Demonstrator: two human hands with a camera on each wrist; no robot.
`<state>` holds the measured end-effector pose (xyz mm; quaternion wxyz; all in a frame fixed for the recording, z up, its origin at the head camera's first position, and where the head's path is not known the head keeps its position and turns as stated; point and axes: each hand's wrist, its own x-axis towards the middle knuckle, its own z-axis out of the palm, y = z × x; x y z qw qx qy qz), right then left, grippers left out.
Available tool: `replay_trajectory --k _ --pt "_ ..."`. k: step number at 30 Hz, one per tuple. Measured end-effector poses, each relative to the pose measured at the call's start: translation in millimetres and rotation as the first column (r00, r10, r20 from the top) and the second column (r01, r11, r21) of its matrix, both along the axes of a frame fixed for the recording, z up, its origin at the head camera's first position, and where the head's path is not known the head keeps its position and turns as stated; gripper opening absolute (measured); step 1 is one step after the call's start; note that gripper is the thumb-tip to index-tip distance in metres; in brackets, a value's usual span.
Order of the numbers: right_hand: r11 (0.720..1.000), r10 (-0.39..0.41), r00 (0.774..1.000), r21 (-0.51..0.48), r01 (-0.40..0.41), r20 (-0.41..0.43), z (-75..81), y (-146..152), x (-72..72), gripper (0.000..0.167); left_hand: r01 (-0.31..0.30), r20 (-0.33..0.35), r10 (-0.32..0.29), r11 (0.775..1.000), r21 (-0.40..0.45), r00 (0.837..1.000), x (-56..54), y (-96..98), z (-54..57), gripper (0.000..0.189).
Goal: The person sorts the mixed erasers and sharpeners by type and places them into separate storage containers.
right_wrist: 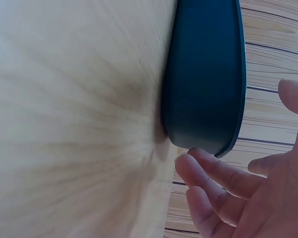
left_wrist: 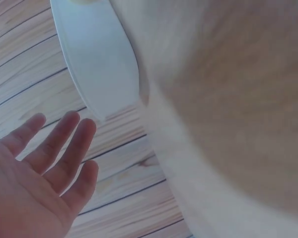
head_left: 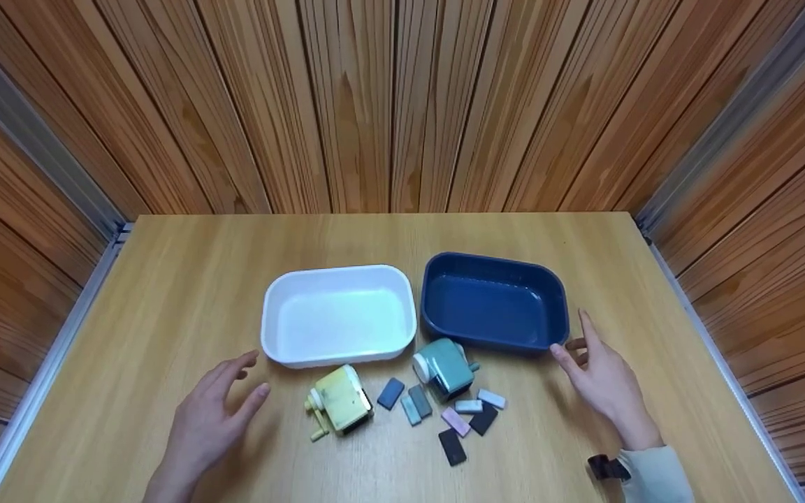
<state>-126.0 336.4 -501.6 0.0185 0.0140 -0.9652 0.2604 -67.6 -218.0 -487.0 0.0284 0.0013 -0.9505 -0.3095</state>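
My left hand [head_left: 207, 416] is held over the table with fingers spread and nothing in it, just off the near left corner of a white plastic tub [head_left: 339, 353]. In the left wrist view its palm and straight fingers show beside the tub's end. My right hand [head_left: 605, 381] has its fingertips right at the near right corner of a navy blue tub [head_left: 497, 339], loosely bent and gripping nothing. Between the hands lie a yellow crank pencil sharpener [head_left: 343, 398] and a teal pencil sharpener [head_left: 448, 367], both tipped over.
Several small eraser-like blocks lie in front of the tubs, among them a blue block [head_left: 390, 393], a pink block [head_left: 455, 422] and a black block [head_left: 452, 447]. Wood-plank walls [head_left: 374, 105] enclose the table [head_left: 186, 279] at the back and sides.
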Motion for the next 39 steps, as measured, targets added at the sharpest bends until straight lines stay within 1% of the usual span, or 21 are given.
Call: replay_trajectory --k 7,13,18,22,27,30,32,35,38,39 --pt "1.000 -0.008 0.999 -0.011 0.008 0.032 -4.5 -3 -4.5 0.088 0.022 0.042 -0.024 0.999 0.036 0.999 0.9 11.7 -4.3 0.071" --pt "0.999 -0.035 0.997 -0.030 0.037 0.062 -4.5 -8 -12.6 0.090 0.036 0.077 -0.041 0.997 0.063 0.996 0.2 20.9 -7.0 0.066" --pt "0.999 -0.040 0.996 -0.029 0.043 0.079 -7.9 -12 -18.1 0.092 0.073 0.061 -0.079 0.992 0.102 0.995 1.5 30.9 -13.6 0.054" --pt "0.998 -0.039 0.994 -0.034 0.043 0.106 -11.6 -14 -20.4 0.094 0.092 0.051 -0.100 0.986 0.137 0.994 1.9 38.0 -18.7 0.053" --pt "0.998 -0.039 0.991 -0.037 0.044 0.126 -14.9 -14 -21.9 0.097 0.111 0.048 -0.121 0.977 0.180 0.991 0.7 46.3 -24.4 0.059" --pt "0.999 -0.036 0.992 -0.036 0.040 0.125 -15.4 -15 -21.7 0.097 0.120 0.076 -0.139 0.970 0.213 0.987 -0.7 52.0 -28.6 0.066" --pt "0.998 -0.026 0.991 -0.048 0.033 0.133 -14.7 -15 -21.4 0.097 0.123 0.097 -0.148 0.965 0.231 0.984 -1.5 55.6 -31.1 0.070" --pt "0.997 -0.013 0.988 -0.073 0.025 0.155 -12.1 -15 -21.2 0.097 0.141 0.091 -0.168 0.958 0.249 0.982 -2.1 59.7 -34.0 0.075" --pt "0.994 -0.001 0.983 -0.111 0.021 0.182 -9.8 -14 -21.5 0.098 0.160 0.084 -0.186 0.955 0.250 0.979 -3.2 63.9 -35.3 0.081" --pt "0.993 0.002 0.982 -0.120 0.021 0.189 -9.2 -14 -21.7 0.098 0.161 0.092 -0.189 0.955 0.248 0.978 -3.7 65.4 -35.2 0.083"
